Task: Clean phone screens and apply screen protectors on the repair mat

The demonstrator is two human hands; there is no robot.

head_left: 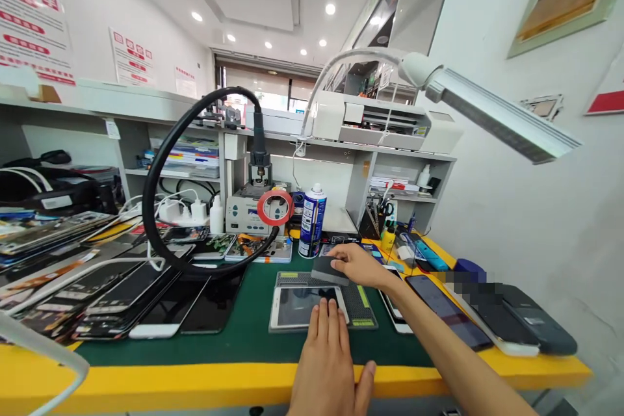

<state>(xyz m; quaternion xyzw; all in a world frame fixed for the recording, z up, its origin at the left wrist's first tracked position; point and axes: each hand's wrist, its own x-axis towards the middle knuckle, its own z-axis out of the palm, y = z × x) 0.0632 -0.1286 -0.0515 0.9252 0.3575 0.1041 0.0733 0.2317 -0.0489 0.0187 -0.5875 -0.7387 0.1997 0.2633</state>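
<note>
Two hands are at a white tablet with a dark block.
The tablet lies on a gray mat on the green surface. The left hand lies flat on it, long fingers side by side, thumb out. The right hand pinches the block just behind the tablet. A blue can stands behind the mat.

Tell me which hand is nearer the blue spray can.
Right hand: in front and to the right of the spray can; left hand: farther off, on the white device.
</note>
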